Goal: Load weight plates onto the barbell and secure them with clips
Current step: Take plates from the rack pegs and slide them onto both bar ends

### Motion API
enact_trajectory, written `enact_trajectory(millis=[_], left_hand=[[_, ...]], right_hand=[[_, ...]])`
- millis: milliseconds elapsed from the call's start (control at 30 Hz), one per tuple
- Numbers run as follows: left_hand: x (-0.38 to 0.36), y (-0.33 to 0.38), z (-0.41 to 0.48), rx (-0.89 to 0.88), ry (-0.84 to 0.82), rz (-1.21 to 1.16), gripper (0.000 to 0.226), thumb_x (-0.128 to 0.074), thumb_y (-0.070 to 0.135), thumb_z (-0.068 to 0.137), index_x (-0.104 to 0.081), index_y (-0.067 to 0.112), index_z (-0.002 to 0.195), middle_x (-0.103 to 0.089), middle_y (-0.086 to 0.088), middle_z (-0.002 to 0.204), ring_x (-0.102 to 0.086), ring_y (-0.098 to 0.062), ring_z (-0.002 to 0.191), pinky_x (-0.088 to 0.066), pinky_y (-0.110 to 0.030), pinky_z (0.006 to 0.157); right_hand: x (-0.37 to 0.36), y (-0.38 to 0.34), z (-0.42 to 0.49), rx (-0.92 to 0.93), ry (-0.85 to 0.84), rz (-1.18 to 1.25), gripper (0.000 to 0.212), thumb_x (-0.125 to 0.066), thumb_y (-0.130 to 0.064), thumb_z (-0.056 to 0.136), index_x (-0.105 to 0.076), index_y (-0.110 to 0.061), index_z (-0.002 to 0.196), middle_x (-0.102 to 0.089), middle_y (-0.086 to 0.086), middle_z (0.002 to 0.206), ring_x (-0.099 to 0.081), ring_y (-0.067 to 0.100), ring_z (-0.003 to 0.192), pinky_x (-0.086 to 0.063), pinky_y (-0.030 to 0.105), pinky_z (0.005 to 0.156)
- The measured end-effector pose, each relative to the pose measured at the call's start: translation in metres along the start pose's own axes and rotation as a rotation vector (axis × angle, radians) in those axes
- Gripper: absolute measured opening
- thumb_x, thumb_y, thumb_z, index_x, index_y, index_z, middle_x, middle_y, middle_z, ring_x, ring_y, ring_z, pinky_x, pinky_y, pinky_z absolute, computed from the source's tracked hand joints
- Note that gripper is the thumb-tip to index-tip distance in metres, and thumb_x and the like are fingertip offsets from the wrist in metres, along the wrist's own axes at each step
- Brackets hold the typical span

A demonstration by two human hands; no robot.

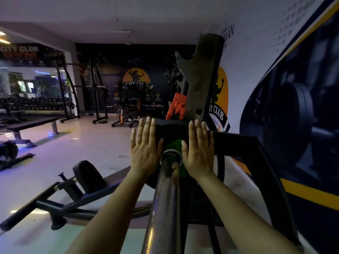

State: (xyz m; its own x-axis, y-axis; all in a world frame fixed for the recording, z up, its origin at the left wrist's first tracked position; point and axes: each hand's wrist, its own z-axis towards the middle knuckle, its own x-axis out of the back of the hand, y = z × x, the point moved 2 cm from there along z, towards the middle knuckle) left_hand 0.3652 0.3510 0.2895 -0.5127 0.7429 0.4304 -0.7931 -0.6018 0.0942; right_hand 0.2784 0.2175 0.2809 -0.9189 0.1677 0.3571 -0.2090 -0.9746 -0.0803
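Observation:
A steel barbell sleeve [165, 198] runs from the bottom middle away from me. A black weight plate with a green patch [173, 133] sits on the sleeve, far along it. My left hand [145, 149] lies flat against the plate's face left of the sleeve, fingers straight and together. My right hand [199, 149] presses flat on the plate's right side in the same way. Neither hand holds anything. No clip shows on the sleeve.
A worn rack upright [203, 77] with a hook stands just behind the plate. A black frame arm [256, 162] curves down on the right, close to the wall. A low bench with a pad [88, 176] lies at lower left. Orange equipment [177, 106] stands beyond.

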Motion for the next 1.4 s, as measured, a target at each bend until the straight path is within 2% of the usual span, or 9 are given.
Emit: enact_trajectory(millis=[100,200,600,733,900,1100,1233,1400], left_hand=[[0.013,0.002,-0.004,-0.021,-0.042,0.002,0.057,-0.025,0.036,0.093,-0.021,0.004,0.141,-0.025,-0.016,0.149,-0.014,-0.028,0.139,-0.005,-0.038,0.113],[0.034,0.008,-0.010,-0.018,-0.045,0.006,0.057,-0.026,0.036,0.093,-0.025,0.004,0.140,-0.029,-0.017,0.148,-0.014,-0.026,0.138,-0.006,-0.037,0.112],[0.194,0.032,-0.088,-0.080,0.014,-0.073,0.058,-0.031,0.039,0.092,-0.029,0.005,0.139,-0.035,-0.014,0.146,-0.019,-0.024,0.139,-0.015,-0.042,0.113],[0.255,0.044,-0.134,-0.109,-0.023,-0.101,0.059,-0.032,0.040,0.091,-0.029,0.006,0.139,-0.034,-0.014,0.146,-0.018,-0.024,0.139,-0.015,-0.042,0.113],[0.319,0.053,-0.183,-0.098,-0.033,-0.106,0.059,-0.038,0.037,0.089,-0.033,0.003,0.137,-0.038,-0.017,0.143,-0.023,-0.029,0.137,-0.016,-0.041,0.111],[0.358,0.038,-0.249,-0.038,-0.067,-0.069,0.058,-0.040,0.035,0.089,-0.036,0.001,0.135,-0.041,-0.019,0.141,-0.026,-0.030,0.135,-0.016,-0.041,0.111],[0.364,0.013,-0.298,-0.002,-0.157,-0.022,0.059,-0.042,0.036,0.088,-0.035,0.002,0.136,-0.039,-0.018,0.142,-0.026,-0.029,0.135,-0.014,-0.039,0.112],[0.356,-0.025,-0.344,0.067,-0.308,0.052,0.059,-0.041,0.036,0.088,-0.034,0.003,0.136,-0.040,-0.018,0.142,-0.026,-0.029,0.136,-0.018,-0.043,0.112]], right_hand=[[0.014,-0.005,-0.003,-0.027,-0.072,0.056,0.055,-0.031,-0.035,0.094,-0.017,-0.012,0.143,-0.015,0.007,0.150,-0.010,0.022,0.140,-0.013,0.048,0.113],[0.037,-0.016,-0.009,-0.010,-0.082,0.077,0.056,-0.041,-0.030,0.093,-0.022,-0.012,0.142,-0.023,0.009,0.150,-0.013,0.023,0.139,-0.014,0.049,0.113],[0.201,-0.109,-0.058,0.105,0.104,0.132,0.058,-0.057,-0.022,0.086,-0.034,-0.005,0.137,-0.037,0.015,0.144,-0.026,0.027,0.136,-0.019,0.050,0.112],[0.258,-0.148,-0.093,0.103,0.108,0.149,0.057,-0.059,-0.020,0.085,-0.038,-0.004,0.135,-0.039,0.016,0.142,-0.027,0.028,0.135,-0.016,0.048,0.112],[0.305,-0.187,-0.136,0.142,0.061,0.159,0.053,-0.052,-0.023,0.086,-0.038,-0.004,0.133,-0.044,0.018,0.138,-0.026,0.026,0.134,-0.015,0.043,0.112],[0.312,-0.220,-0.197,0.107,-0.027,0.185,0.060,-0.062,-0.018,0.081,-0.033,-0.008,0.134,-0.044,0.017,0.137,-0.027,0.025,0.133,-0.021,0.045,0.112],[0.294,-0.243,-0.239,0.105,-0.121,0.205,0.054,-0.059,-0.022,0.082,-0.042,-0.003,0.130,-0.049,0.019,0.134,-0.030,0.026,0.130,-0.030,0.053,0.106],[0.247,-0.268,-0.283,0.051,-0.290,0.272,0.059,-0.063,-0.020,0.080,-0.042,-0.002,0.131,-0.048,0.018,0.136,-0.032,0.028,0.132,-0.018,0.048,0.110]])
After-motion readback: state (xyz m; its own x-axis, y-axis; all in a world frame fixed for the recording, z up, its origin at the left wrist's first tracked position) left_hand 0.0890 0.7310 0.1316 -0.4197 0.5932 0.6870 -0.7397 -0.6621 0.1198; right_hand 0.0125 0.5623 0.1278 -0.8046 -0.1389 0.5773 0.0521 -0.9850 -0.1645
